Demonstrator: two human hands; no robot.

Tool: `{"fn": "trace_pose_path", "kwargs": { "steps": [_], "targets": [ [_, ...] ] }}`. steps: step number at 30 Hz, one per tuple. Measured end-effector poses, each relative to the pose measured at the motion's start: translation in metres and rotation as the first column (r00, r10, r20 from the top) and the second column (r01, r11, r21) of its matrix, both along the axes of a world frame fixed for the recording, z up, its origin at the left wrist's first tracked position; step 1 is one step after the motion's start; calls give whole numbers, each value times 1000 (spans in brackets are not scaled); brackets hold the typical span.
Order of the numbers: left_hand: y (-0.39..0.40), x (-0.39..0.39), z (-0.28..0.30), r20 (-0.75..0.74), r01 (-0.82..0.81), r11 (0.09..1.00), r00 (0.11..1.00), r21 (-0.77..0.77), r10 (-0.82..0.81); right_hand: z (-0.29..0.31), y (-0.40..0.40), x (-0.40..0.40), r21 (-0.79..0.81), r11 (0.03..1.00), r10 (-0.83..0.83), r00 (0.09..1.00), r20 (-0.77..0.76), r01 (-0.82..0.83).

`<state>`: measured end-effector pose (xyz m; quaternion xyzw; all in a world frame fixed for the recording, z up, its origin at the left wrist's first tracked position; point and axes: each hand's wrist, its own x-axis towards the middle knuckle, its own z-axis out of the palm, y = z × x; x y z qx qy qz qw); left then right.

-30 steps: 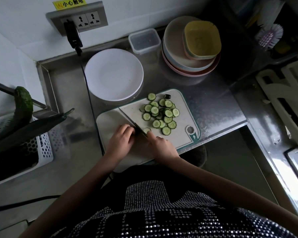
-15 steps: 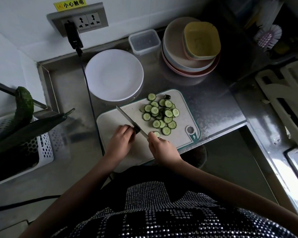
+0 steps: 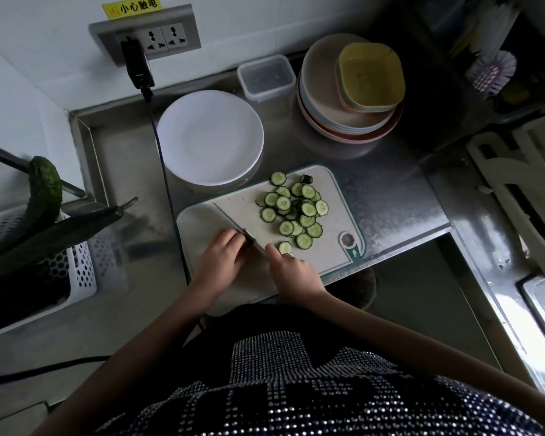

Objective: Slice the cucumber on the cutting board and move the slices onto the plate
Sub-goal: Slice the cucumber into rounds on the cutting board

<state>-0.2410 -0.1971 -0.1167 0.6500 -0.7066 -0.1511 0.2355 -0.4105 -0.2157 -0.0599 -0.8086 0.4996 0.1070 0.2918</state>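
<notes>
A white cutting board [image 3: 328,256] lies on the steel counter. A pile of several cucumber slices [image 3: 296,212] sits on its far half, with one fresh slice [image 3: 285,247] beside my fingers and a dark end piece [image 3: 306,179] at the far edge. My left hand [image 3: 219,262] pins a short dark cucumber stub [image 3: 250,239] to the board. My right hand [image 3: 288,269] grips the handle of a knife [image 3: 230,218], whose blade runs up-left along the board against the stub. An empty white plate [image 3: 210,136] stands just behind the board.
A stack of bowls [image 3: 337,121] with yellow dishes [image 3: 370,77] and a clear plastic box [image 3: 266,77] stand at the back. A white basket [image 3: 82,272] with whole cucumbers [image 3: 44,190] is on the left. A black cable [image 3: 167,190] runs down past the board's left edge.
The knife lifted off the board half a second ago and has come down again at the stub. One more slice now lies by my right fingers.
</notes>
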Motion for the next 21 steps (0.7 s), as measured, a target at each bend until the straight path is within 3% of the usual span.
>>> {"fn": "trace_pose_path", "kwargs": {
  "steps": [8,14,21],
  "targets": [
    [1,0,4,-6,35,998,999,-43,-35,-1,-4,-2,55,998,-31,999,-9,32],
    [5,-2,8,29,39,999,999,-4,-39,4,0,-7,-45,990,-129,981,145,137],
    [6,1,3,29,60,998,998,19,-60,4,3,-4,-58,996,-56,976,211,70]
  ]
}}
